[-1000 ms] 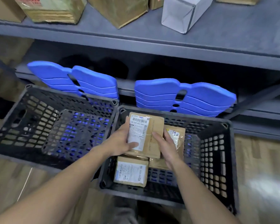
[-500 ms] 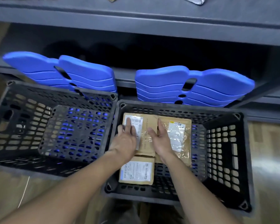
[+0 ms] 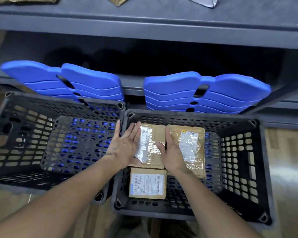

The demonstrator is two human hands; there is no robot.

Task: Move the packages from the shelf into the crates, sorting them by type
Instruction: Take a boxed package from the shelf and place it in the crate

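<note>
Barcoded shipping labels on three brown packages, print too small to read

The left crate and right crate are black, pierced with a grid of slots. The left lid and right lid are bright blue with wavy ridges. In the right crate, the far-left parcel, taped parcel and near parcel are brown with white printed labels. The shelf is dark grey and the floor is pale wood grain.

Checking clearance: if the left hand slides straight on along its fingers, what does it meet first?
Probably the right crate's far wall, near its left corner. The left hand lies flat on a taped cardboard package, fingers pointing there; depth unclear.
</note>
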